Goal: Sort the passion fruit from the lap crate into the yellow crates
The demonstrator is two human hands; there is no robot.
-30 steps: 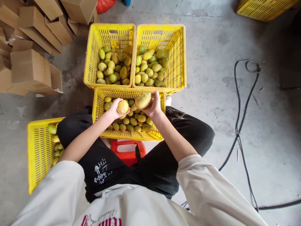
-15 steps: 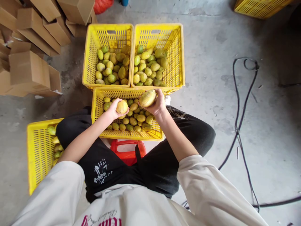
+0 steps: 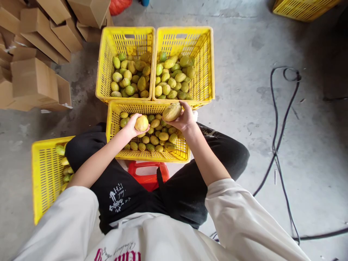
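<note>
Round yellow fruit (image 3: 141, 123) gripped snug in left hand (image 3: 132, 127), held over near crate (image 3: 111, 125). Longer fruit (image 3: 172, 111) clasped in right hand (image 3: 185, 120), above that crate's far rim. Back-left crate (image 3: 102, 72), back-right crate (image 3: 209, 72) parked just behind it.

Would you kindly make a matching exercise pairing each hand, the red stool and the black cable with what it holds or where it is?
1 left hand
2 right hand
3 red stool
4 black cable

A on the floor, right side
B round yellow fruit
C between the legs
D longer fruit

Pairs: 1-B, 2-D, 3-C, 4-A
</note>
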